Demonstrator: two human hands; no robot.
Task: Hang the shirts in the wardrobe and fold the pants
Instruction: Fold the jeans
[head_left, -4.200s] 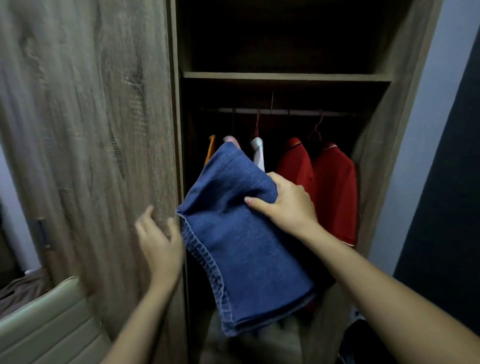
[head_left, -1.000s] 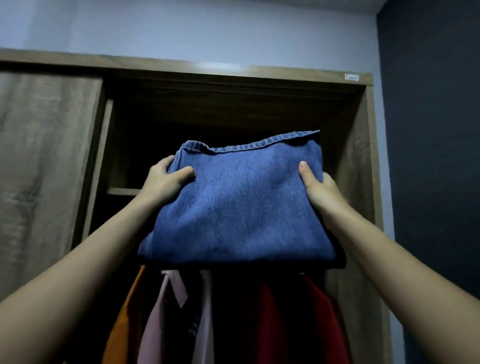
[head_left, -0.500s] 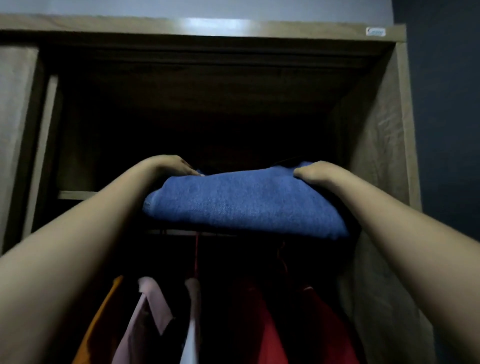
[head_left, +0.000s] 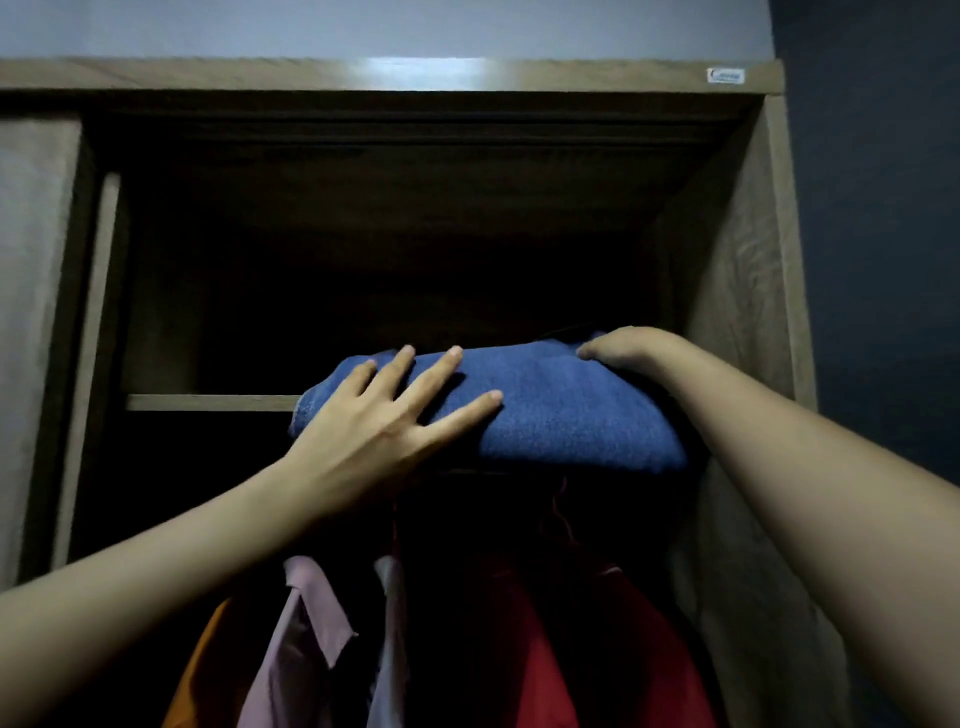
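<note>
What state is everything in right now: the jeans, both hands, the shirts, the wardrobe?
Jeans: folded, lying on the shelf, front edge overhanging.
Left hand: fingers straight and spread, pressing the jeans' front.
Right hand: resting on the jeans' top, fingers hidden.
Shirts: hanging below the shelf.
Wardrobe: open.

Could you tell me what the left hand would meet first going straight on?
The left hand lies on the folded blue denim pants; beyond them, probably only the wardrobe's dark upper compartment.

Small white label (head_left: 725, 76) on the wardrobe (head_left: 737, 291), top right, print illegible.
</note>
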